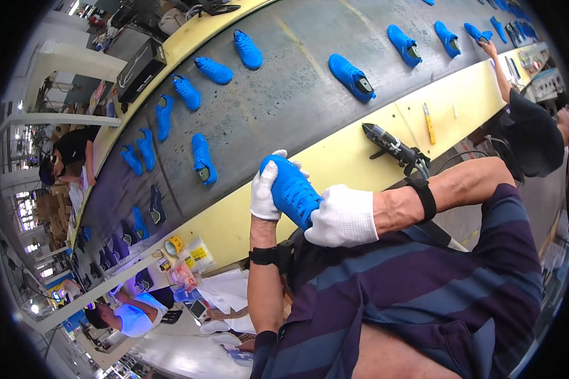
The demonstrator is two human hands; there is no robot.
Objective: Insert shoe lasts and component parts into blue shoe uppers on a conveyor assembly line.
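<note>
The blue shoe [292, 192] was held before the chest, close to the near edge of the desk [338, 158], its toe pointing away and its laces facing up, probably so that the upper lay in plain sight with both ends steadied. The left hand [264, 192] was curled around the toe end, thumb on the near side and some fingers showing past the far side, a broad grip that seemed to bear the weight. The right hand [344, 216] was closed at the opening end, knuckles upward; its fingertips were hidden, so which part they gripped could not be told.

Just beyond, a black tool with hoses [392, 144] lay on the desk, its nose toward the belt, perhaps placed for easy reach by the right arm. A yellow cutter [429, 123] lay to its right.

Farther off, the grey belt [265, 95] carried more blue shoes [203, 158], mostly spaced apart, likely so that each could be lifted singly. Toward the far right, a co-worker's hand [485, 48] touched another shoe, while a black box [141, 71] stood at the opposite ledge [186, 43]
</note>
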